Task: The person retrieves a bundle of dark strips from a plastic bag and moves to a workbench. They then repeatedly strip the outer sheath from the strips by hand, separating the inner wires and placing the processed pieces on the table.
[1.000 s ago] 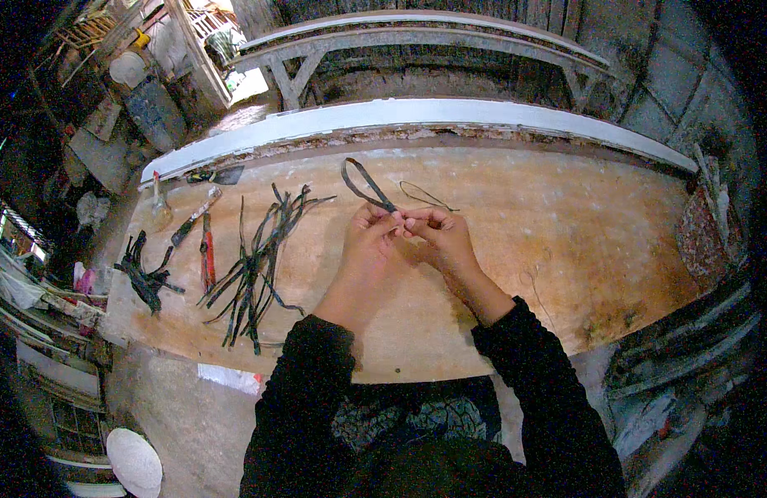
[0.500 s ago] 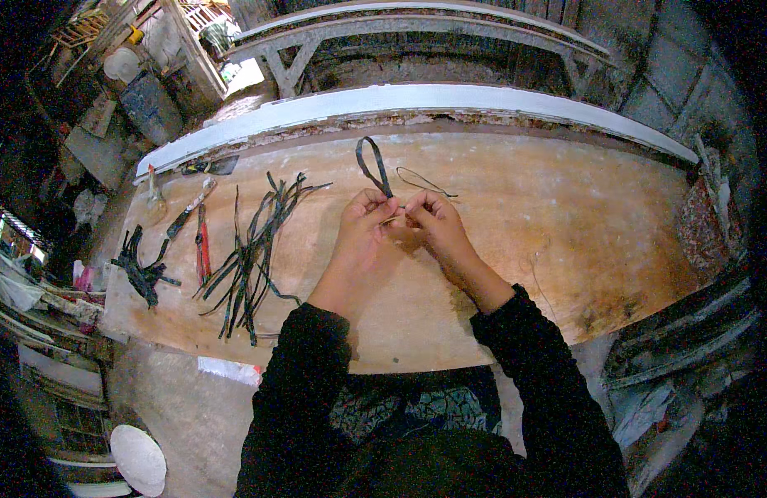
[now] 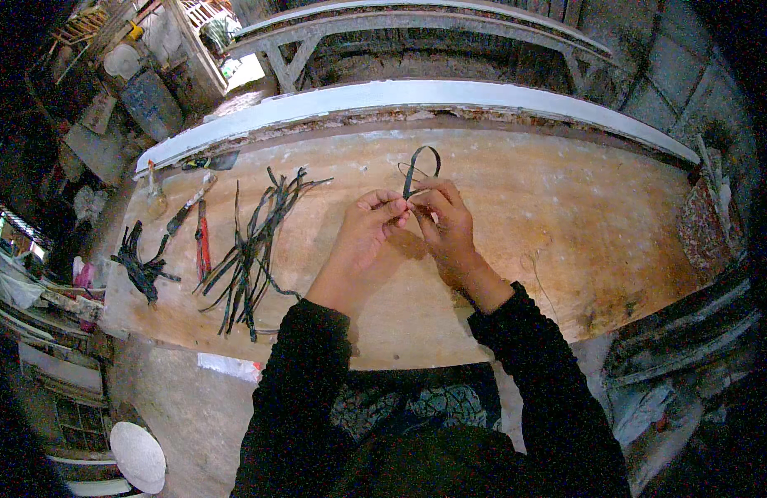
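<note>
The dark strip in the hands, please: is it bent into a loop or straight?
Looped: the dark strip curves over above both hands, left hand and right hand pinching its ends.

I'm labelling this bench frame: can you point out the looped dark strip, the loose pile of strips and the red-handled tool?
looped dark strip (image 3: 422,162): head view, on the loop's arc.
pile of strips (image 3: 252,249): head view, mid-bundle.
red-handled tool (image 3: 202,249): head view, on the red handle.

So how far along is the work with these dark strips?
One dark strip is bent into a loop, pinched by the left hand and right hand. A loose pile of strips and a smaller bundle lie untouched on the wooden bench.
</note>
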The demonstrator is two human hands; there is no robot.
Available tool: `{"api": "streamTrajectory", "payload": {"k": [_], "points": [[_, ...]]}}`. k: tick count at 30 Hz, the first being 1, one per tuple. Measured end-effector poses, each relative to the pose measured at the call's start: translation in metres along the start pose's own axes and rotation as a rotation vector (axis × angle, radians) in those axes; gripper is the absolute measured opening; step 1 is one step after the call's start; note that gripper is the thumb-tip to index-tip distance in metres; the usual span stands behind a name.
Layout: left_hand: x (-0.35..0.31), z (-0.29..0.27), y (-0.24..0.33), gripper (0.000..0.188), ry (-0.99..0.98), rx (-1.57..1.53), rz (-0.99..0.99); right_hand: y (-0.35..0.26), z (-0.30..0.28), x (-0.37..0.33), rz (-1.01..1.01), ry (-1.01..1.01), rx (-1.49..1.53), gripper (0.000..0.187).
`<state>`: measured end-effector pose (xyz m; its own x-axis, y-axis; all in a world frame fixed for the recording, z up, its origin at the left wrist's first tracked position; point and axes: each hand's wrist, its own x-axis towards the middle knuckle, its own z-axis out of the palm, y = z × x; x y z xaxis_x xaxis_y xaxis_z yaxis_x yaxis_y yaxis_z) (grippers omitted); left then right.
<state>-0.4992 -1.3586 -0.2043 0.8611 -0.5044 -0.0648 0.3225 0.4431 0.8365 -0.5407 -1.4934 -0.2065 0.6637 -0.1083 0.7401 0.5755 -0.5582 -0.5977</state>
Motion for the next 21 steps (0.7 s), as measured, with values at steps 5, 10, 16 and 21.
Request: {"api": "streamTrajectory", "payload": {"k": [5, 10, 16, 21], "points": [[0.001, -0.007, -0.001, 0.010, -0.060, -0.029, 0.030, -0.003, -0.003, 0.000, 0.059, -0.176, 0.133, 0.022], [0.001, 0.000, 0.002, 0.011, -0.021, 0.100, 0.035, 0.009, -0.003, -0.003, 0.164, -0.202, -0.013, 0.019], [0.004, -0.004, 0.004, 0.013, -0.025, 0.432, 0.190, 0.022, 0.010, -0.006, 0.643, -0.117, 0.529, 0.012], [0.000, 0.000, 0.001, 0.019, -0.036, 0.570, 0.270, 0.024, -0.003, 0.001, 0.996, -0.270, 1.131, 0.013]]}}
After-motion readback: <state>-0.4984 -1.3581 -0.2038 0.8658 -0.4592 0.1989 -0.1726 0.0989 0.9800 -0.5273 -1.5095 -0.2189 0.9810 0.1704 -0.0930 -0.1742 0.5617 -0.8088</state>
